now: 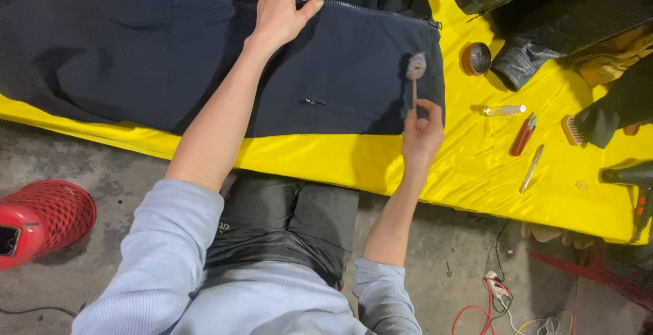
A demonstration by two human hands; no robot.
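Right hand [422,134] pinches a small brush [415,70], bristles on the navy jacket [136,56] near its 3 o'clock edge. Left hand [282,12] pins the zipper [354,6] at 12. Risks: fabric bunching under the stroke; smearing onto the yellow cloth [435,165] if overshooting.

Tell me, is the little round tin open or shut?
Open. The round tin on the yellow cloth has no lid on; its dark inside shows.
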